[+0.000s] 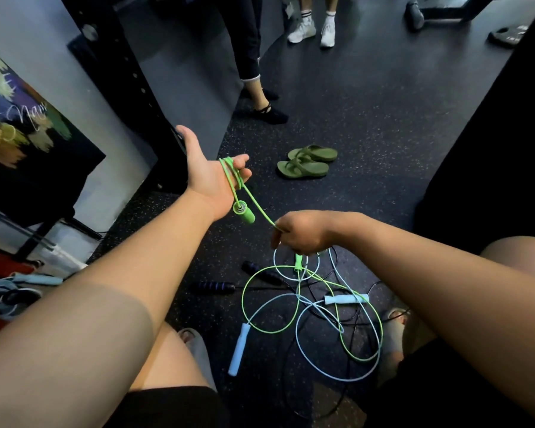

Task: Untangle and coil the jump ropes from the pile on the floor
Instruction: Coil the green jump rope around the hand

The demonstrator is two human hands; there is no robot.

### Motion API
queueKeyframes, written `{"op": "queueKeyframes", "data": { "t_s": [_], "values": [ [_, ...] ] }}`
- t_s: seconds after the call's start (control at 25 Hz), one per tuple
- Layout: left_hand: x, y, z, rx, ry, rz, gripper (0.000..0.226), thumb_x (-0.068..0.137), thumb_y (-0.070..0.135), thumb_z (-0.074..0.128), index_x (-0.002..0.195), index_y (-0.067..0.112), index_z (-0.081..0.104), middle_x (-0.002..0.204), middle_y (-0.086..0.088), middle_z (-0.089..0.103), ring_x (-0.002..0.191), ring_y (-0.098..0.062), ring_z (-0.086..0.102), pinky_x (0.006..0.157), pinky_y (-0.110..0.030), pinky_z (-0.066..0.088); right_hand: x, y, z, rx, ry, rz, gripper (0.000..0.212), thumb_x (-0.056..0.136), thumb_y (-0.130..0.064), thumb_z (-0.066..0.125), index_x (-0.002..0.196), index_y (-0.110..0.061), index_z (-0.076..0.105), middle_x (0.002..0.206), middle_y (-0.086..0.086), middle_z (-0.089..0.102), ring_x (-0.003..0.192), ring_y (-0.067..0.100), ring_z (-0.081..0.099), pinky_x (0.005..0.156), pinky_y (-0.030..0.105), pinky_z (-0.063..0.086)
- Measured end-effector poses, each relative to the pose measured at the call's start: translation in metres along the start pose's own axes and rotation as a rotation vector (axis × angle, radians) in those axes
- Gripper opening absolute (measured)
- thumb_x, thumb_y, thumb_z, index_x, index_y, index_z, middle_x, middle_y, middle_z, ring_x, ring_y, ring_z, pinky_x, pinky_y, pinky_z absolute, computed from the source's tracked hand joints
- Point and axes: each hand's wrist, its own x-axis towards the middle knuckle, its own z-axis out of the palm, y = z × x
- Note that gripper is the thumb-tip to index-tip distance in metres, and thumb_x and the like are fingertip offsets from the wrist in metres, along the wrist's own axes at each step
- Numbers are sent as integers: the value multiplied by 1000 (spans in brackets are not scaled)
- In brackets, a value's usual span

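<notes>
My left hand point(205, 168) is stretched out, palm up, with the green jump rope point(261, 211) looped several times around its fingers. One green handle point(244, 212) dangles below that wrist. My right hand point(303, 231) is closed on the same green cord a little lower and to the right. The other green handle point(298, 262) hangs just under it. From there the green cord drops into the pile on the floor, tangled with a light blue rope point(322, 370) and a black rope with black-and-purple handles point(213, 287).
Two light blue handles point(238, 350) lie in the pile. Green sandals point(306, 162) sit on the speckled dark floor beyond. Other people's legs and feet point(261, 97) stand further back. A black rack post point(130, 75) rises at the left, and another blue rope point(37, 279) lies at the far left.
</notes>
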Motion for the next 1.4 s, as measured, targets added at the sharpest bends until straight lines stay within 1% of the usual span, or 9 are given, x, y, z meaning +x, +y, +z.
{"op": "queueKeyframes", "data": {
  "t_s": [0.16,0.28,0.44,0.56,0.72,0.84,0.96,1.12,1.4],
  "values": [
    [2,-8,-3,179,-2,-27,132,64,102,9,151,5,35,75,-11,63,63,-27,66,79,-33,53,-9,-22,-14,-154,219,-178,24,93,-27,52,97,-14,72,93,5,73,86,24,66,80,38,53],
    [-15,-15,11,395,-201,-151,129,61,104,2,104,-2,63,73,-13,58,62,-24,63,82,-37,47,-15,-22,-25,-103,305,-285,30,101,-32,48,89,-15,71,77,-5,65,74,18,60,72,35,48],
    [-33,-30,26,536,-425,-322,123,72,91,-15,59,7,74,53,-7,61,51,-15,62,68,-25,49,-18,-12,-35,-58,375,-353,33,102,-36,51,74,-23,64,65,-8,64,58,7,56,61,23,45],
    [-35,-30,29,451,-568,-382,131,66,96,-13,87,4,78,71,-12,68,68,-26,63,88,-37,49,-15,6,-44,222,487,-286,30,98,-32,61,76,-13,68,63,0,64,56,7,54,58,23,43],
    [-41,-17,36,426,-658,-329,130,59,96,-19,66,4,72,52,-7,50,65,-30,50,94,-39,43,-7,30,-46,571,609,-262,27,90,-30,73,69,-16,65,62,-6,55,59,4,47,58,21,38],
    [-43,-17,38,274,-625,-267,124,59,99,-14,80,1,60,49,-4,44,56,-27,48,90,-38,45,3,36,-32,659,638,-185,44,95,-41,63,67,-8,56,58,-7,38,53,4,33,50,21,29],
    [-42,-15,38,115,-554,-208,117,59,101,-7,82,5,56,51,-2,43,55,-24,44,86,-34,47,14,36,-18,669,628,-72,63,98,-55,50,63,-3,52,54,-5,35,51,9,30,54,33,30],
    [-39,0,33,-134,-453,-104,116,61,104,11,91,4,60,63,-4,53,66,-25,55,80,-30,51,24,36,0,714,472,-10,52,98,-58,46,65,-21,62,61,6,44,56,19,42,59,36,39],
    [-27,7,20,-161,-169,121,120,74,97,18,119,-8,55,88,-17,69,91,-36,70,103,-45,52,19,23,7,213,178,-16,14,99,-18,50,93,-16,62,74,4,71,63,16,59,62,28,46]
  ]
}}
